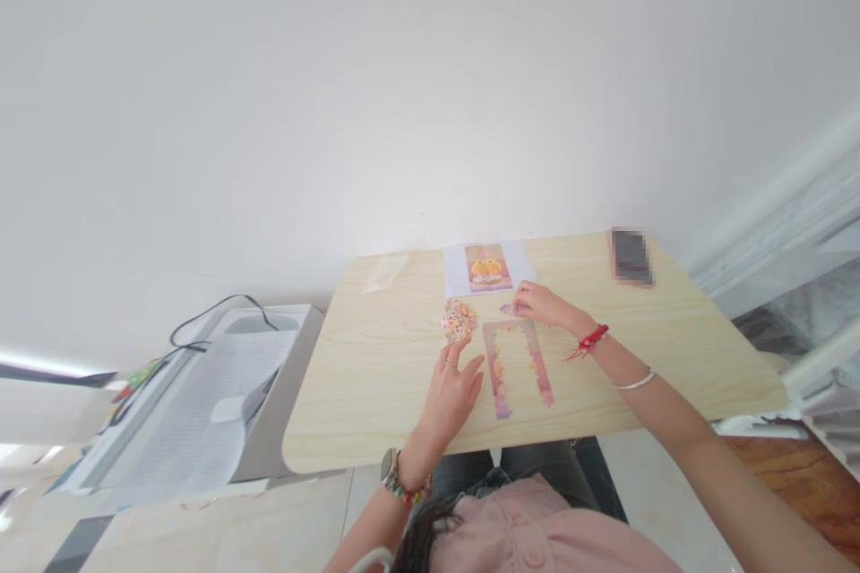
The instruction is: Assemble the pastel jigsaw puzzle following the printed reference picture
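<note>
A partly assembled jigsaw puzzle [494,376] lies on the table, its pink and orange pieces forming a top strip and two sides around bare wood. My left hand [450,389] rests to its left, fingers spread, the tips at the lower edge of a pile of loose puzzle pieces [459,318]. Above the top strip, my right hand [546,304] has its fingertips pinched together at a small purple puzzle piece, partly hidden by the fingers. Another purple piece [506,310] lies just left of those fingertips. Behind them is a reference picture [489,269] of an orange pumpkin-like figure on white paper.
The pale wooden table [356,385] stands against a white wall. A phone [632,257] lies at its back right, and a translucent sheet [385,272] at its back left. Left of the table, a white surface holds printed papers [194,403], a black cable [221,309] and a white mouse-like object [228,409].
</note>
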{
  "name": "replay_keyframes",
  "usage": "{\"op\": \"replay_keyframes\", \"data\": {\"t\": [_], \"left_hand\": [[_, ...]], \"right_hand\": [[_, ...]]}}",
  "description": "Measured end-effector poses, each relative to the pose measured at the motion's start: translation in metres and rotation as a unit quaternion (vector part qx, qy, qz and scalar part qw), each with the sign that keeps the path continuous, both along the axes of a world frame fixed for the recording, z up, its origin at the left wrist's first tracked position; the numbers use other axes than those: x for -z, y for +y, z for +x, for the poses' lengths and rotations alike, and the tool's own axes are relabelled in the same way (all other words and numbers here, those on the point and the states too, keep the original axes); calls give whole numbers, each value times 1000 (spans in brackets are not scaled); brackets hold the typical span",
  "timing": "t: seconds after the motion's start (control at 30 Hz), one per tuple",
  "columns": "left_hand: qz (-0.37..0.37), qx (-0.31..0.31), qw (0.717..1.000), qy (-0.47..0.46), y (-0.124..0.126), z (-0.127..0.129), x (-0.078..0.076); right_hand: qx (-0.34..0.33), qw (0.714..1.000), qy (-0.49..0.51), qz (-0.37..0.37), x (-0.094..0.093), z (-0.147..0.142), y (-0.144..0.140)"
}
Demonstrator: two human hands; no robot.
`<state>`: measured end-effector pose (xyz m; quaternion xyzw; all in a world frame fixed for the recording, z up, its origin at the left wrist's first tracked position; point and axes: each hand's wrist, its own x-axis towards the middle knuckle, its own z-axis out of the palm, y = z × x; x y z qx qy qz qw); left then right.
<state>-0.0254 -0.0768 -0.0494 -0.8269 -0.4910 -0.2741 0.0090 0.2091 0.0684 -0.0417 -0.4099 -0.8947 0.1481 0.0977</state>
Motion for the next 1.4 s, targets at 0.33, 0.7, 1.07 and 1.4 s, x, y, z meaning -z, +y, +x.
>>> {"op": "replay_keyframes", "data": {"t": [0.33, 0.7, 1.07, 1.4], "left_hand": [[-10, 3, 1000, -5, -4, 1, -1], [-22, 0, 1000, -7, -12, -1, -2], [-84, 42, 996, -6, -37, 8, 1], [-110, 92, 990, 4, -52, 15, 3]], "right_hand": [[30, 994, -93, 54, 4, -6, 1], [113, 988, -77, 73, -16, -4, -32], [201, 977, -53, 41, 3, -36, -168], [141, 989, -32, 39, 1, -30, -176]]}}
